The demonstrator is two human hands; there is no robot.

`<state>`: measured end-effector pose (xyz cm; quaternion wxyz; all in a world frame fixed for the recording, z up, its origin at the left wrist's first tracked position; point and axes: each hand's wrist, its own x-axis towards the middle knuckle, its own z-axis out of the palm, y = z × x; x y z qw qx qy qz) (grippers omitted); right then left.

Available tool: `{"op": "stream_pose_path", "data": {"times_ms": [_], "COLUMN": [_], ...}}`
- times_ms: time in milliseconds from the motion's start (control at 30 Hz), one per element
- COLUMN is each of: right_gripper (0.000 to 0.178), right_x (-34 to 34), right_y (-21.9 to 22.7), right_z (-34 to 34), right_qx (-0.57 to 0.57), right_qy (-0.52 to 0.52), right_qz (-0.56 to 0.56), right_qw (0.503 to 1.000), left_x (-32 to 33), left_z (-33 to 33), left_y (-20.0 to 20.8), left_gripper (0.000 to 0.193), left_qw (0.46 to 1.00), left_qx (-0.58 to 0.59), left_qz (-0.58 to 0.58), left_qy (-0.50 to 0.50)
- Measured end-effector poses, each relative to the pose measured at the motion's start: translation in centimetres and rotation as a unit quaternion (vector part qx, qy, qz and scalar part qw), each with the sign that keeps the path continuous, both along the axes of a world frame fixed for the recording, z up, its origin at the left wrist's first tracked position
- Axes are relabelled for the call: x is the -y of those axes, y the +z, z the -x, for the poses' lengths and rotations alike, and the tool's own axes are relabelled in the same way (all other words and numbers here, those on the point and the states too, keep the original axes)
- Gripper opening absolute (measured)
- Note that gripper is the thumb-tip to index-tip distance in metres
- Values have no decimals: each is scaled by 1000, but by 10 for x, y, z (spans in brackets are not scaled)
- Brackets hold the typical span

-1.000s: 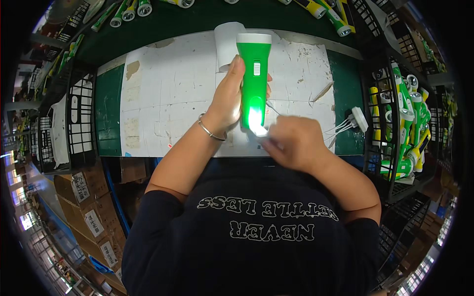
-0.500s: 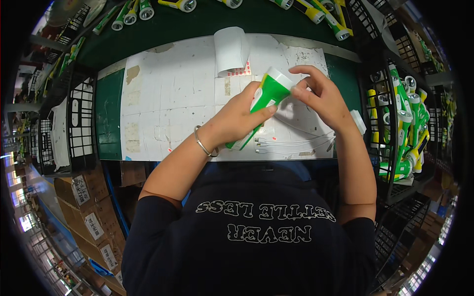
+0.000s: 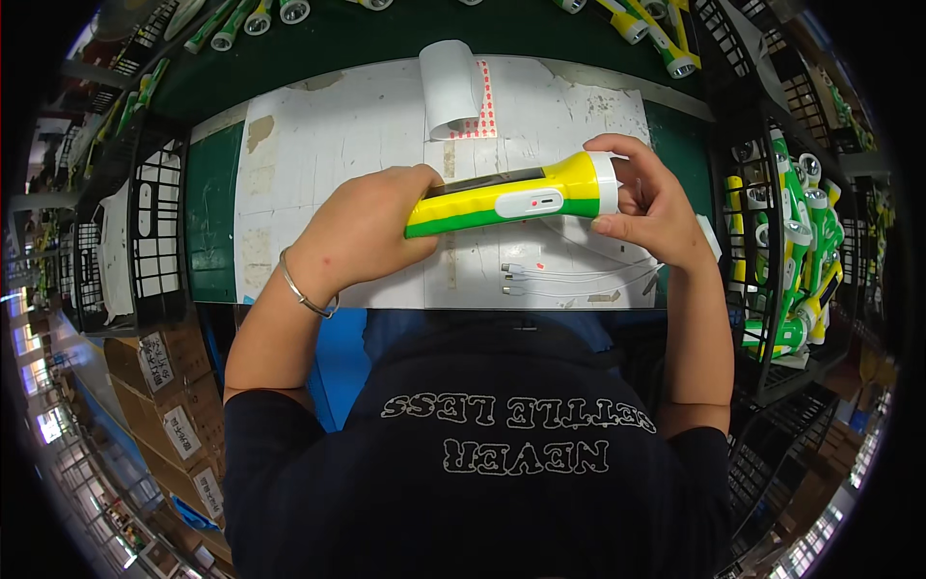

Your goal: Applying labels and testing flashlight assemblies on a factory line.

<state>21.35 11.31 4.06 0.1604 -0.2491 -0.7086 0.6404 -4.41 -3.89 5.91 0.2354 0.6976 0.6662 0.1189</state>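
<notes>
A yellow-and-green, club-shaped plastic flashlight (image 3: 463, 208) with a flared white front ring (image 3: 607, 183) is held crosswise over the near middle of a scuffed white sheet (image 3: 338, 145), left of some thin white cables (image 3: 515, 278); the left hand (image 3: 371, 222) is wrapped around its tail, and the right hand (image 3: 651, 198) curls about the ring with thumb and forefinger on opposite edges. It looks light, stiff and somewhat slick, so the tail should suit a firm grip, while the dark rectangular panel (image 3: 492, 180) probably scratches easily and is better left untouched.
</notes>
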Motion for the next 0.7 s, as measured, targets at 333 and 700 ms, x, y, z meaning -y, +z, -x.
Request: {"op": "stream_pose_path", "data": {"times_ms": [333,700], "right_gripper": [34,12], "right_x": [37,29], "right_y": [-61,-35], "right_z": [34,23], "right_qx": [241,0], "right_qy": [-41,-104], "right_qz": [-379,88], "right_qw": [892,991], "left_x": [-10,-21], "left_z": [-29,-46], "left_y": [-57,-66], "left_gripper": [59,59], "left_qw": [925,924], "left_qx": [352,358], "left_qz": [109,61], "left_qy": [94,116]}}
